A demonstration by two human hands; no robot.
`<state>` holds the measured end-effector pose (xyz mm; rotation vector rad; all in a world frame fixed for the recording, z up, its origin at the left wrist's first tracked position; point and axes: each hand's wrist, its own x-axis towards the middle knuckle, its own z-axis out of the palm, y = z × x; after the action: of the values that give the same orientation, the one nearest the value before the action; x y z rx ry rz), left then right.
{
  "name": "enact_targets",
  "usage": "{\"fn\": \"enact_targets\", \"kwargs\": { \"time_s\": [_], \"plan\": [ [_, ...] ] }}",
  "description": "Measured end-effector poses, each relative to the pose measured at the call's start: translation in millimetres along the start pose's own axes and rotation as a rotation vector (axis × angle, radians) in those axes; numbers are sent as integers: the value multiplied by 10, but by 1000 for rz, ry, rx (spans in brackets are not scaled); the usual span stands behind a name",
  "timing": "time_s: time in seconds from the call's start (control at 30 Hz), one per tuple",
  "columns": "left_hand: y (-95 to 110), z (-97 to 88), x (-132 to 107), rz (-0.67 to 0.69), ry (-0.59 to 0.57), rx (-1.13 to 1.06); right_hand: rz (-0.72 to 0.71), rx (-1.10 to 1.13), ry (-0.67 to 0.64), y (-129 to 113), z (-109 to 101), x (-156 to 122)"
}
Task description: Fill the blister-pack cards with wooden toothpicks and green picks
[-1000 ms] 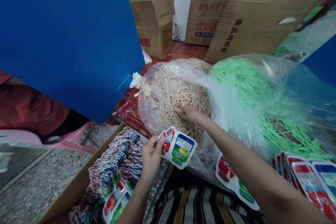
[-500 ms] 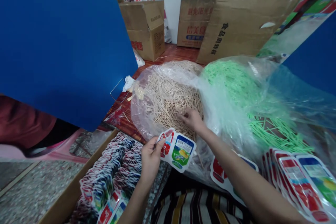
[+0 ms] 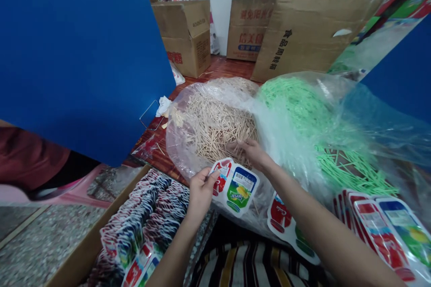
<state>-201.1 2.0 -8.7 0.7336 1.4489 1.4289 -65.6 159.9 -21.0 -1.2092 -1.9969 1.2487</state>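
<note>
My left hand pinches a double candy packet by its red cola side; the green and blue Sprite side faces up. Just above it, my right hand reaches over the near edge of a heap of pale thin sticks in a clear plastic bag. Its fingers are stretched out among the sticks, and the fingertips are a little blurred. Under my right forearm lies another cola packet, partly covered. To the right stands a row of similar packets.
A long cardboard box at lower left holds many packed packets. Bright green sticks spill from a bag at right. Cardboard boxes stand behind on the red-brown surface. A blue panel blocks the left, with a person's clothed leg below it.
My left hand has moved right and slightly up with the packet, closer to my right hand. The right hand has shifted slightly right, and its curled fingers have straightened.
</note>
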Motion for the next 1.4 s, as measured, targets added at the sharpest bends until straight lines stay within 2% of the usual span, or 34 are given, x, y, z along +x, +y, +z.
{"fn": "enact_targets", "kwargs": {
  "time_s": [0.33, 0.5, 0.57, 0.63, 0.7, 0.77, 0.83, 0.93, 1.1, 1.17, 1.27, 1.4],
  "plan": [
    [-51, 1, 42, -4, -7, -31, 20, -123, 111, 92, -25, 69],
    [-43, 13, 57, -17, -10, -44, 35, -165, 241, -62, -109, 36],
    [-39, 24, 68, -29, -24, -53, 27, -5, 257, -199, -146, -10],
    [-40, 38, 80, -63, -49, -76, 6, 313, 210, -363, -172, -77],
    [-48, 55, 92, -99, -73, -110, -46, 634, 109, -515, -182, -155],
    [-60, 73, 100, -112, -91, -135, -117, 827, -1, -616, -172, -230],
    [-71, 93, 102, -105, -107, -155, -159, 922, -84, -652, -150, -290],
    [-71, 124, 94, -99, -131, -212, -123, 929, -178, -618, -120, -347],
    [-65, 165, 83, -99, -145, -285, -20, 748, -406, -562, -142, -380],
    [-90, 169, 92, -92, -125, -268, 7, 690, -455, -570, -160, -384],
    [-141, 170, 107, -81, -101, -231, -5, 677, -432, -596, -170, -390],
    [-151, 187, 103, -82, -129, -258, -110, 768, -325, -635, -184, -420]
  ]
}}
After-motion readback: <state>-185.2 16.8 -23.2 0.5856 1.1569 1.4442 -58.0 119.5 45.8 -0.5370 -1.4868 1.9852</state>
